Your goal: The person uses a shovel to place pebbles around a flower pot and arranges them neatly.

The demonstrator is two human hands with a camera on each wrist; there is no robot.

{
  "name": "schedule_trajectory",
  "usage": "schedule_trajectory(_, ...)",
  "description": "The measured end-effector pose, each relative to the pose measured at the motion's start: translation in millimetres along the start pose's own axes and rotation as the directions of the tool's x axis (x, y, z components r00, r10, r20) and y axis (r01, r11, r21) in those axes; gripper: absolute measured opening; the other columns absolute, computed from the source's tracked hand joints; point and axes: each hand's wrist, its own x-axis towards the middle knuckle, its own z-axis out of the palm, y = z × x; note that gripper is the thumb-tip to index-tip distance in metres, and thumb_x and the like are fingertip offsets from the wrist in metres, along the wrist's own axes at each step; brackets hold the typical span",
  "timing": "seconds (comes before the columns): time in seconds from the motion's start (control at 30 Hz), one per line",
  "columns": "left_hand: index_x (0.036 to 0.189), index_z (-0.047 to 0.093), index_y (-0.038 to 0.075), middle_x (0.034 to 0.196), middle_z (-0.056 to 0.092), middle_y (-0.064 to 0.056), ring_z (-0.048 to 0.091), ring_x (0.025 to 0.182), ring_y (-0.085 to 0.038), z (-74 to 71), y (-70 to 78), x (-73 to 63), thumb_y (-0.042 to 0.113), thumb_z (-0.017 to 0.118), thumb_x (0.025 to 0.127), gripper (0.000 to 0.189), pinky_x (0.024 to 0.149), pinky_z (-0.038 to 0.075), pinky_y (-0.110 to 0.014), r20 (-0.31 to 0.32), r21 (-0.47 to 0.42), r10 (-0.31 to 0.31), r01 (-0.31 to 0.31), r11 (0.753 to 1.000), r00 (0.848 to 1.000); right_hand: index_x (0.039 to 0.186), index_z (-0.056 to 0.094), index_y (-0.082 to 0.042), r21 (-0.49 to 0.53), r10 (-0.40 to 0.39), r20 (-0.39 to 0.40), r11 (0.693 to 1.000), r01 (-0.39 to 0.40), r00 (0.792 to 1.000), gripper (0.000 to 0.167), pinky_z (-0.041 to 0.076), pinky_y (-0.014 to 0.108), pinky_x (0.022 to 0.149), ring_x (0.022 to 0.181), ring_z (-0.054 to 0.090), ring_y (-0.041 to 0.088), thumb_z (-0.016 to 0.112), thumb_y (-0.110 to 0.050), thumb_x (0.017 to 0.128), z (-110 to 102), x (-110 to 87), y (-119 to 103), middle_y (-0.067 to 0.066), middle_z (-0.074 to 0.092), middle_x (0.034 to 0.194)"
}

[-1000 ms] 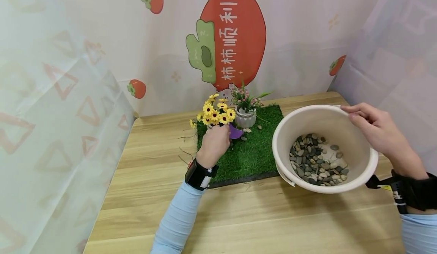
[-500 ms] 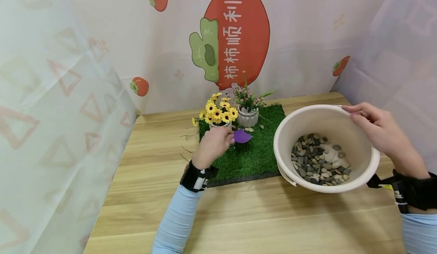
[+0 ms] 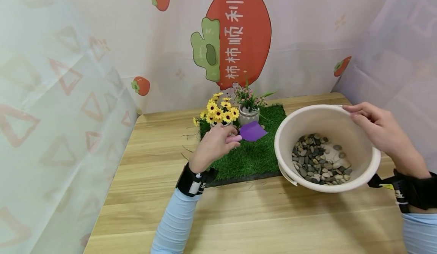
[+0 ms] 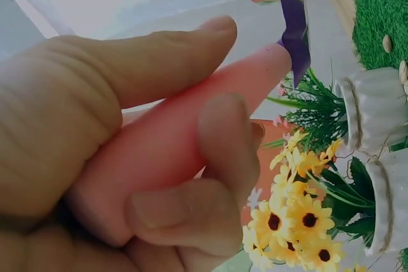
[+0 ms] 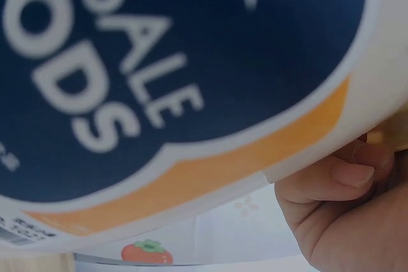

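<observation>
We see the trowel (image 3: 252,131) in the left hand (image 3: 213,144), its pink handle (image 4: 153,141) held between thumb and curled fingers. Its long axis runs out from that hand to the right and slightly away, so the purple blade juts beyond the fingers. The cream bucket (image 3: 314,119) lies to the right of the left hand, past the blade's tip and apart from it; we judge this sideways gap the relation that counts. The right hand (image 3: 382,127) grips the bucket's rim on its far right side and is the nearer hand to the pebbles (image 3: 308,163) inside. The grass mat (image 3: 252,163) spreads to the left hand's right. Just beyond that hand we find the yellow flowers (image 3: 218,110), with the pink-flowered plant (image 3: 248,101) farther right. Whether anything rests on the blade, we cannot tell.
</observation>
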Motion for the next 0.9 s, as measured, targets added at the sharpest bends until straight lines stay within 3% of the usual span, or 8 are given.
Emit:
schedule_trajectory(0.13, 0.110, 0.070, 0.014, 0.093, 0.071, -0.002, 0.063, 0.087, -0.018, 0.5, -1.5, -1.4, 0.032, 0.070, 0.091, 0.026, 0.072, 0.049, -0.031, -0.001, -0.016, 0.013, -0.013, 1.000, 1.000, 0.113, 0.069, -0.019, 0.011, -0.006, 0.001, 1.000, 0.006, 1.000, 0.021, 0.044, 0.011, 0.059, 0.074, 0.059, -0.009, 0.054, -0.010, 0.100, 0.2, 0.5, -0.8, -0.035, 0.063, 0.105)
schedule_trajectory(0.3, 0.103, 0.071, 0.014, 0.093, 0.074, -0.003, 0.069, 0.082, -0.016, 1.9, -1.7, -0.2, 0.033, 0.063, 0.097, 0.022, 0.067, 0.052, -0.028, -0.045, -0.033, 0.031, -0.033, 0.999, 0.999, 0.115, 0.068, -0.010, 0.007, -0.001, 0.002, 1.000, 0.001, 1.000, 0.021, 0.044, 0.012, 0.056, 0.071, 0.059, -0.008, 0.054, -0.010, 0.100, 0.0, 0.7, -0.8, -0.038, 0.062, 0.100)
schedule_trajectory(0.5, 0.100, 0.073, 0.015, 0.095, 0.072, -0.003, 0.067, 0.085, -0.018, -3.7, 1.3, -2.2, 0.035, 0.066, 0.094, 0.022, 0.072, 0.052, -0.034, -0.137, -0.019, 0.001, -0.004, 1.000, 0.991, 0.116, 0.068, -0.005, 0.000, -0.005, -0.001, 1.000, 0.005, 1.000, 0.021, 0.045, 0.013, 0.054, 0.068, 0.059, -0.007, 0.055, -0.010, 0.100, 0.3, 0.8, -0.5, -0.038, 0.061, 0.096)
schedule_trajectory(0.7, 0.100, 0.074, 0.012, 0.097, 0.073, -0.004, 0.069, 0.084, -0.017, -10.8, 4.3, -5.5, 0.032, 0.067, 0.094, 0.022, 0.074, 0.054, -0.033, -0.215, -0.067, 0.028, -0.043, 0.997, 0.976, 0.115, 0.068, -0.004, 0.015, -0.020, -0.008, 1.000, 0.020, 1.000, 0.021, 0.044, 0.011, 0.056, 0.071, 0.058, -0.009, 0.055, -0.008, 0.099, 0.3, 0.7, -0.3, -0.039, 0.061, 0.099)
schedule_trajectory(0.9, 0.097, 0.074, 0.012, 0.086, 0.071, -0.001, 0.062, 0.077, -0.014, -15.2, 9.6, -10.1, 0.030, 0.067, 0.094, 0.020, 0.069, 0.049, -0.030, -0.306, -0.082, 0.086, -0.116, 0.990, 0.948, 0.116, 0.068, -0.006, 0.027, -0.005, -0.001, 1.000, 0.005, 1.000, 0.022, 0.045, 0.012, 0.055, 0.070, 0.059, -0.008, 0.055, -0.008, 0.099, 0.7, 1.3, -1.9, -0.038, 0.062, 0.099)
